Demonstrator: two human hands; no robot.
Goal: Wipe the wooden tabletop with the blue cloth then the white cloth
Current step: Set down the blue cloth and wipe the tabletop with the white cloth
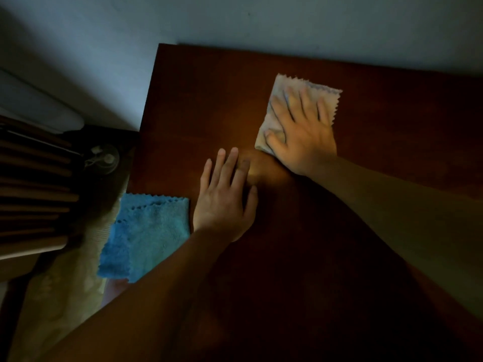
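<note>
Farthest left of the left hand stood a dark slatted piece of furniture (34, 194), dim and hard to make out. Just beside the left hand, on its outer side, the blue cloth (146, 236) lay folded over the left edge of the wooden tabletop (209, 100), part of it hanging past the edge. The left hand (224, 202) lay flat on the wood, palm down, fingers spread a little and holding nothing; its little-finger side was close to the blue cloth's edge, though whether the two touched could not be told. Ahead of it and to its right, the right hand (300, 134) pressed down flat on the white cloth (285, 100), fingers splayed wide over it. That cloth's zigzag edge showed beyond the fingertips, toward the pale wall (287, 22) behind the table.
</note>
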